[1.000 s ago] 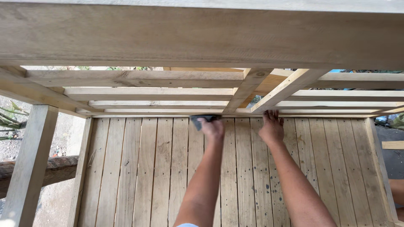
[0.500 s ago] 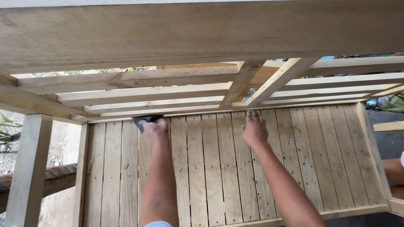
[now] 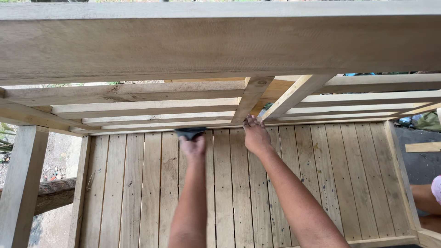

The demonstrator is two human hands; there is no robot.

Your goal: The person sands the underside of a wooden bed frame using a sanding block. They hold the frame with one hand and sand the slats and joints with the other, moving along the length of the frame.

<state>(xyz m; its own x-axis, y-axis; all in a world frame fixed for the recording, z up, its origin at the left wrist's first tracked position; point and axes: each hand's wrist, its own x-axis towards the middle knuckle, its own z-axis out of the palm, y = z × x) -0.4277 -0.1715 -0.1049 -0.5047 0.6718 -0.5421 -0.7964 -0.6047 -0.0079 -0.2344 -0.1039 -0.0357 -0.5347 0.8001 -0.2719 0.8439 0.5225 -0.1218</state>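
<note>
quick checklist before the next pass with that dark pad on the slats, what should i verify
1. Left hand grips the dark pad: ok, pad sits under the fingertips at the far end of the slats.
2. Right hand braced: ok, flat on the slats near the diagonal brace.
3. Right hand out of the pad's path: ok, a few slats apart.
4. Slats free of loose items: ok, none visible.
5. Pad's working face condition: cannot tell, hidden under the hand.
6. Other person's leg at the right edge is outside the frame: ok.
</note>
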